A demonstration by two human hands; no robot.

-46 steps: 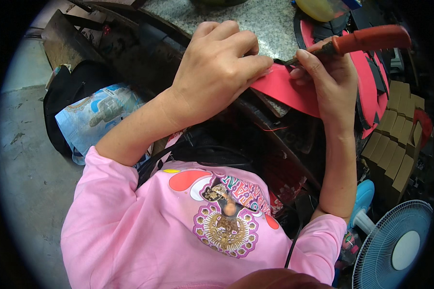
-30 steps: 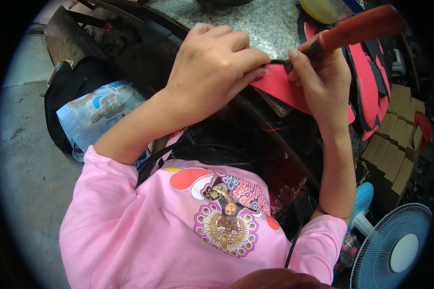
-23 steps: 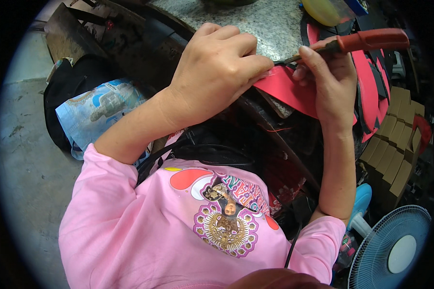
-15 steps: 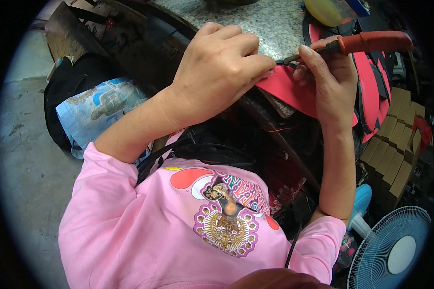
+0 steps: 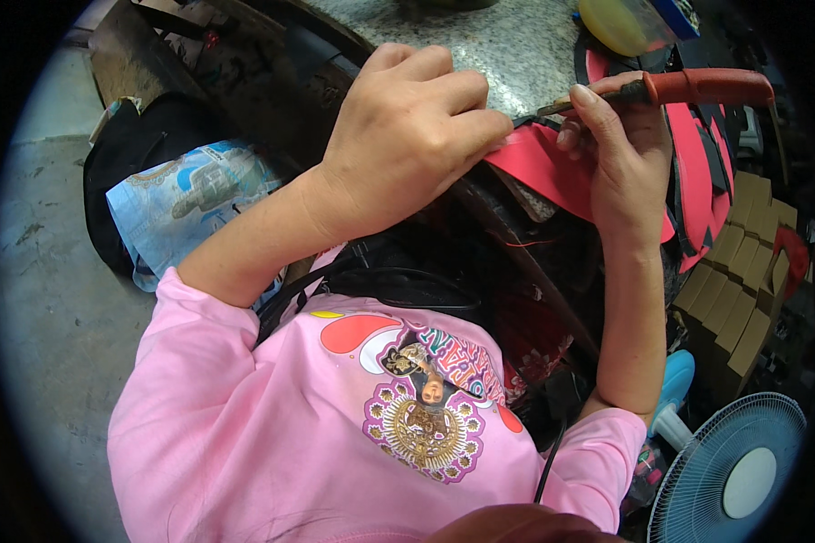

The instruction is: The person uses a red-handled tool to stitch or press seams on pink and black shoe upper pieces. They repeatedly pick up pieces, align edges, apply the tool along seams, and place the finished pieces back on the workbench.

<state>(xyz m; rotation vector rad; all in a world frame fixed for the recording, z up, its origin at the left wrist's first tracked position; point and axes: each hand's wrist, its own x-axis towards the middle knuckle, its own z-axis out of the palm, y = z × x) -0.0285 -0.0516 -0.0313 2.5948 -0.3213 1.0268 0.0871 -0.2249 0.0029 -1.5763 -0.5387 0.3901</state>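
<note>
A bright pink strip (image 5: 552, 176), flat and bendable with a dark edge, lies between my two hands at the edge of a speckled stone top. My left hand (image 5: 421, 127) is closed, knuckles up, and pinches the strip's left end. My right hand (image 5: 629, 154) grips a red-handled tool (image 5: 711, 86) with a dark metal shank. The tool's narrow tip points left, close above the strip near my left fingers. Whether it is a pair of pliers or a blade cannot be told from this angle. The strip runs beneath my right fingers, which partly hide it.
More pink and black pieces (image 5: 693, 181) are heaped right of my right hand. Behind is the speckled top (image 5: 516, 45), with a yellowish container (image 5: 620, 25) at the far right. Small brown boxes (image 5: 729, 281) and a fan (image 5: 729, 471) stand to the right. A blue printed bag (image 5: 190, 199) lies left.
My right thumb and the tool's tip have shifted slightly to the right, with a little more of the strip's upper edge showing. My left hand keeps its grip.
</note>
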